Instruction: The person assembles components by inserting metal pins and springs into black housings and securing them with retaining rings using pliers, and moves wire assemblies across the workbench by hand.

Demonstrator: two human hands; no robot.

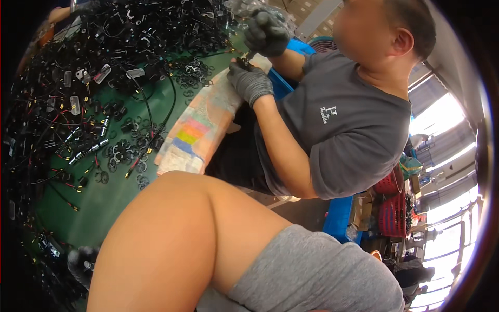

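Note:
My bent bare arm point(156, 234), with a grey sleeve, fills the lower middle. It seems to be my right arm; its hand is out of the picture. At the lower left, a dark gloved hand point(79, 265), apparently my left hand, shows partly behind the forearm. Its fingers look curled, with a small shiny bit at them that I cannot make out. Near it on the green table point(112, 208) lie small black parts with thin wires and brass-coloured tips point(70, 200). Dark rings or clips point(122, 153) and a metal spring-like piece point(88, 151) lie further off.
A large heap of black parts point(130, 31) covers the far side. Beside the table a co-worker point(343, 119) in a dark shirt handles a small part with gloved hands point(252, 80). A coloured cloth point(195, 125) lies by them. Red baskets point(390, 213) and a blue bin point(338, 218) stand at right.

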